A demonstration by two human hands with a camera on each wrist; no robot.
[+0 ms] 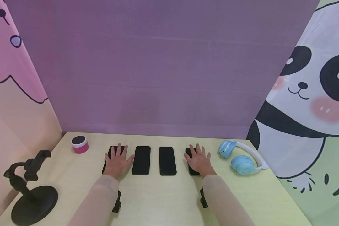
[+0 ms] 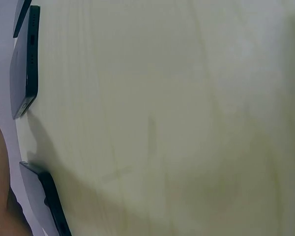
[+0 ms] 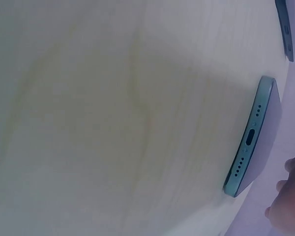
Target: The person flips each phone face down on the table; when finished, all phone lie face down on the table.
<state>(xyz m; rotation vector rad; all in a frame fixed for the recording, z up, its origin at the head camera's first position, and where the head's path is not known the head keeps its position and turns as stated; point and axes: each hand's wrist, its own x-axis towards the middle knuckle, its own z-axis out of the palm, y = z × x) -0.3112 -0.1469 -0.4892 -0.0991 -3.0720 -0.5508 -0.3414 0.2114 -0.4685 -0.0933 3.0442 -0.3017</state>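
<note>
Left hand (image 1: pixel 117 164), right hand (image 1: pixel 198 160): fingers spread on both.
I list remotely, outward from the blue-and-white headphones (image 1: pixel 243 164) on the tabletop (image 1: pixel 161 201): nearest phone (image 1: pixel 192 171), beneath the right hand; second phone (image 1: pixel 167 161) and third phone (image 1: pixel 141 160), next in the row; farthest phone (image 1: pixel 109 152), beneath the left hand. Whether either hand touches its phone, I cannot tell.

Purple backdrop (image 1: pixel 164 69) behind a pale table (image 1: pixel 161 201).

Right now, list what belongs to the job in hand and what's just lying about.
Likely in the job:
left phone, under left hand
right phone, under right hand
middle phones, in the same row

Lying about, apart from both hands:
tub
stand
headphones
</note>
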